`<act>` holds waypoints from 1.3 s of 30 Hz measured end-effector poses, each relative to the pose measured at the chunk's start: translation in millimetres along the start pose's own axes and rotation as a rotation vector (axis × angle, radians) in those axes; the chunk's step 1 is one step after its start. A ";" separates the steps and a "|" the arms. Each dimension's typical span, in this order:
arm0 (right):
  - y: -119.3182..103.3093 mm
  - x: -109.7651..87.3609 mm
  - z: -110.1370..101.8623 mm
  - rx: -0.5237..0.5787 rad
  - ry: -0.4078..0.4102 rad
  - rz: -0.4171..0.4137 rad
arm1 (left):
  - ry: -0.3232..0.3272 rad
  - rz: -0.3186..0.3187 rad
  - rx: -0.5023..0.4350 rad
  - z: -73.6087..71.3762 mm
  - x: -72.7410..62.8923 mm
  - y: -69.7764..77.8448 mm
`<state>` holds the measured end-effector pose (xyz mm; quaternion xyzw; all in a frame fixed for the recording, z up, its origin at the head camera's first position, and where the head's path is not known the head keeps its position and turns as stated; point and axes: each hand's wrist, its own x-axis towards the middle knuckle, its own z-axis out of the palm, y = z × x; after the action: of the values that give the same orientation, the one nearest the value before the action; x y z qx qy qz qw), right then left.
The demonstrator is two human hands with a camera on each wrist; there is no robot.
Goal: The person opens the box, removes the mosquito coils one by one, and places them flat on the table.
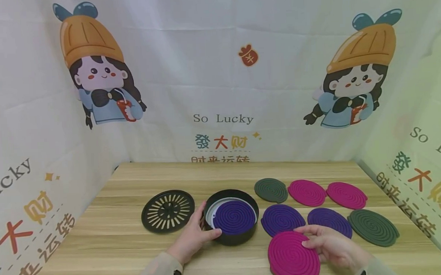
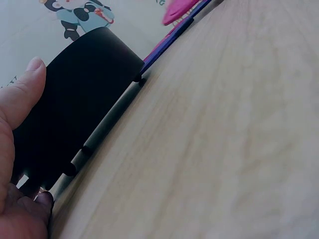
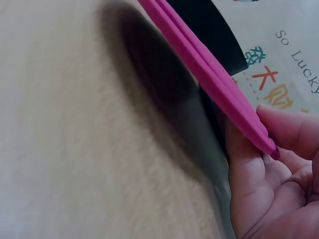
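My left hand grips the left side of a round black mosquito coil tin, its thumb along the wall in the left wrist view. A purple mosquito coil lies inside the tin over a pale lining. In my right hand, a pink mosquito coil is pinched by the edge between thumb and fingers. The right wrist view has this pink coil edge-on, tilted and raised off the table, with its shadow below. Behind it lie two purple coils, one partly hidden by the right hand.
A black slotted lid lies left of the tin on the wooden table. Toward the right are two green coils and two more pink coils, flat on the tabletop. A printed white cloth encloses the back and sides.
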<state>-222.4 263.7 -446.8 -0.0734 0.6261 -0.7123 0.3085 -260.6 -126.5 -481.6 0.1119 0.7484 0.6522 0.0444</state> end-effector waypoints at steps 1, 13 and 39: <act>0.8 -1.1 0.2 -0.008 -0.012 0.004 | 0.000 0.001 -0.002 0.0 -0.1 0.1; -1.0 -5.9 9.5 -0.191 0.025 0.007 | -0.006 0.002 -0.009 -0.5 -0.7 -0.5; -4.8 -3.2 16.5 -0.802 0.312 -0.051 | -0.001 -0.003 -0.012 1.4 -2.3 5.5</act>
<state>-213.4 251.5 -438.0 -0.0943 0.8905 -0.4227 0.1394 -257.5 -125.0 -476.6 0.1109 0.7446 0.6566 0.0466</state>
